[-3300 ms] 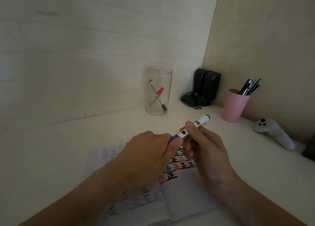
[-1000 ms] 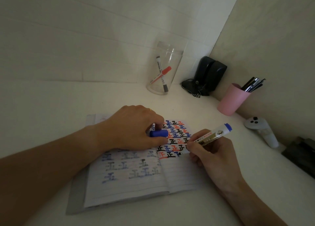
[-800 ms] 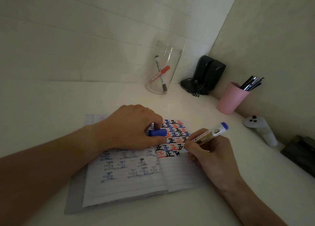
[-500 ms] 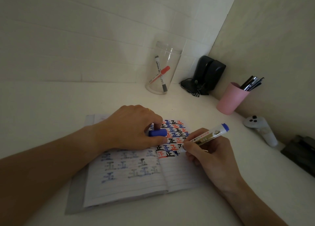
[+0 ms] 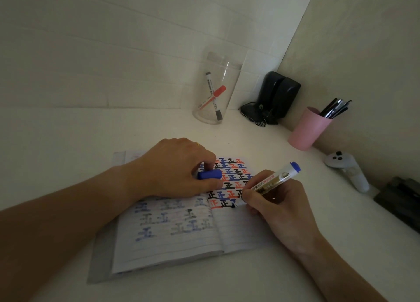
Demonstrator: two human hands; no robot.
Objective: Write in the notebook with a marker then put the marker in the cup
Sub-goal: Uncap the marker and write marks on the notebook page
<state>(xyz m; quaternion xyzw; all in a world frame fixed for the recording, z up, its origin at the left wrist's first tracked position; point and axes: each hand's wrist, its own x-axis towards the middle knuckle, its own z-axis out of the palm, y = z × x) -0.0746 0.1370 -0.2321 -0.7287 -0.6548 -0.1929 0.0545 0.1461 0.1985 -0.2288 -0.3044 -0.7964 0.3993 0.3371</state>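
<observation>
An open lined notebook [image 5: 172,238] lies on the white desk, its pages filled with blue, red and black characters. My right hand [image 5: 276,207] grips a white marker [image 5: 272,182] with a blue end, its tip touching the right page at the end of the lowest written row. My left hand [image 5: 179,168] rests on the left page, holding the marker's blue cap [image 5: 209,174] between thumb and fingers. A clear cup [image 5: 217,90] stands at the back by the wall with a red and a black marker inside.
A pink cup [image 5: 306,128] holding dark pens stands at the right wall. Black speakers with cables [image 5: 275,97] fill the corner. A white handheld controller [image 5: 347,171] and a dark object [image 5: 402,199] lie along the right edge.
Since 3.3 s ago the cap came off and both hands dropped to the notebook. Over the last second the right hand shifted the marker tip slightly on the page; the left hand stayed put.
</observation>
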